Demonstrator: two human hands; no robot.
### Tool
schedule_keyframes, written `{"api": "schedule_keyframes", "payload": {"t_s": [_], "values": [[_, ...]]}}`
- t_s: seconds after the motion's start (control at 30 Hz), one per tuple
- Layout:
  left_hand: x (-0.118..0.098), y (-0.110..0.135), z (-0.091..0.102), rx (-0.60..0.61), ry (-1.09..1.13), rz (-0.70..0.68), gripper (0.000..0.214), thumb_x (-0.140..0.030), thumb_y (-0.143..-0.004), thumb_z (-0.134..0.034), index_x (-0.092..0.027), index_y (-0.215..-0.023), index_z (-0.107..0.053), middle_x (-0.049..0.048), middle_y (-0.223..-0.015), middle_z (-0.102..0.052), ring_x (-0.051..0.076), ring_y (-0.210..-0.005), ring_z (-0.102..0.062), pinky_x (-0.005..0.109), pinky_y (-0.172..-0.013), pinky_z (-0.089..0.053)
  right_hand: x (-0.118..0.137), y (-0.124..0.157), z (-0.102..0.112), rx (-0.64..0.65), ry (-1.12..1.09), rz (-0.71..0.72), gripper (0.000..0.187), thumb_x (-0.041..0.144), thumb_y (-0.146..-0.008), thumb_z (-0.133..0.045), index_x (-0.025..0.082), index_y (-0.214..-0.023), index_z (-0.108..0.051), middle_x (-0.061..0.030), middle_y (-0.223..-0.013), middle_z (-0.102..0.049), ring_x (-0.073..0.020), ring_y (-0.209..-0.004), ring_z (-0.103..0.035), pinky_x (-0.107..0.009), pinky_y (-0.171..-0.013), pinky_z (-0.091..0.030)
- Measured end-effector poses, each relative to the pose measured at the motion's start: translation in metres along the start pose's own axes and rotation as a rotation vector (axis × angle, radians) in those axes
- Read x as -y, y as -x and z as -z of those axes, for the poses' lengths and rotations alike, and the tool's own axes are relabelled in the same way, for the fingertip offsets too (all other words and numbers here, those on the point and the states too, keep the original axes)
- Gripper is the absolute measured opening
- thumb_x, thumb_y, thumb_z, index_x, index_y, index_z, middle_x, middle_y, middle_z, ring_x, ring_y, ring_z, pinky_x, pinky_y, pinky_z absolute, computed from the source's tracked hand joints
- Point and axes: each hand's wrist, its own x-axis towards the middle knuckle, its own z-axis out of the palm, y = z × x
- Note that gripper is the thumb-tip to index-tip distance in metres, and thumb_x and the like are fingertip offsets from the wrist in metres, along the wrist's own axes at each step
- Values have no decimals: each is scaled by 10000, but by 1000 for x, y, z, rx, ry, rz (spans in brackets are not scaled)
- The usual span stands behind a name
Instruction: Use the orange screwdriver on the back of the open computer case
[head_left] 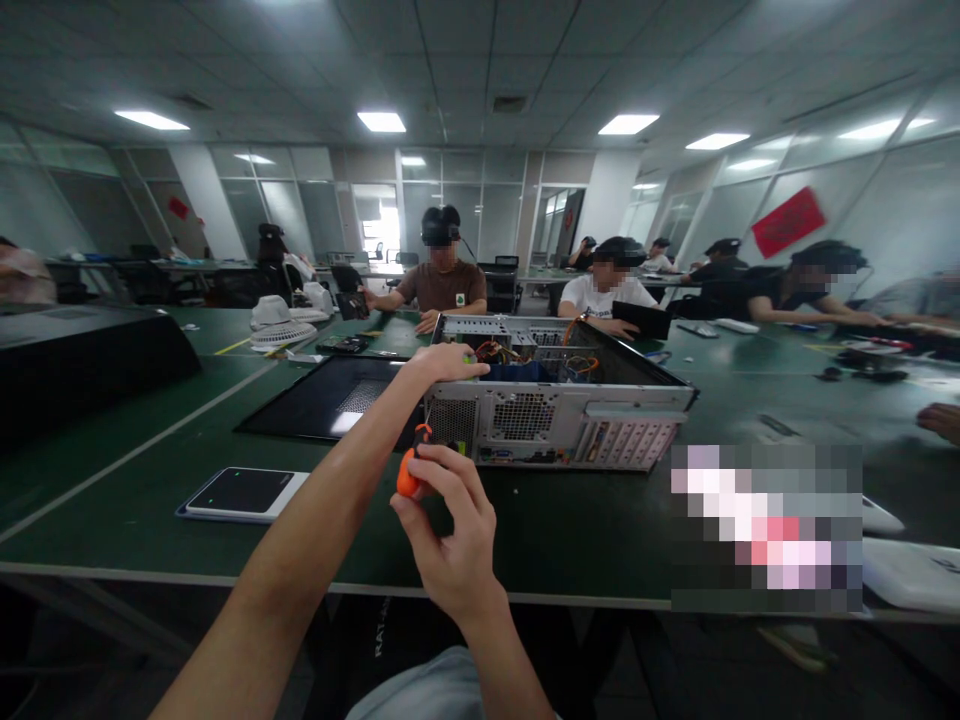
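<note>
An open computer case (559, 400) lies on its side on the green table (142, 450), its rear panel with fan grille and slot covers facing me. My left hand (444, 362) rests on the case's top rear edge, fingers curled over it beside the orange cables inside. My right hand (448, 520) is closed around the orange handle of a screwdriver (409, 470), whose tip points at the rear panel's lower left corner.
The case's black side panel (334, 398) lies flat to the left of the case. A tablet-like device (244, 492) sits near the table's front edge. A white fan (279, 322) stands farther back. Several people with headsets sit across the table. A blurred patch covers the right.
</note>
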Motion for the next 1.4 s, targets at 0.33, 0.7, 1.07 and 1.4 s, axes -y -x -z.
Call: {"api": "schedule_keyframes", "payload": {"t_s": [0.33, 0.7, 1.07, 1.4], "values": [[-1, 2, 1, 3, 7, 12, 768, -785, -918, -385, -299, -1498, -517, 90, -1511, -582, 321, -1354, -577, 416, -1112, -451, -1, 2, 4, -59, 72, 11, 355, 189, -944, -706, 290, -1283, -696, -72, -1190, -629, -158, -883, -693, -329, -812, -628], [0, 2, 1, 0, 11, -15, 759, -774, -926, -387, -281, -1484, -532, 92, -1509, -584, 304, -1347, -584, 388, -1108, -450, 3, 2, 6, -171, 60, 12, 324, 152, -904, -756, 297, -1195, -748, -50, -1085, -647, -144, -814, -691, -298, -712, -623], [-1, 3, 1, -8, 29, 0, 750, -763, -928, -413, -268, -1475, -547, 102, -1490, -600, 329, -1329, -593, 408, -1078, -464, 6, -7, 30, -194, 172, -51, 217, 188, -897, -767, 252, -1105, -762, -33, -982, -659, -165, -881, -668, -312, -812, -589], [-2, 3, 1, -21, 19, 11, 719, -746, -933, -432, -283, -1471, -548, 103, -1503, -588, 334, -1332, -592, 420, -1082, -465, -13, 0, 23, -20, 126, -145, 198, 213, -952, -698, 244, -1141, -747, -40, -1011, -622, -150, -876, -667, -272, -789, -576]]}}
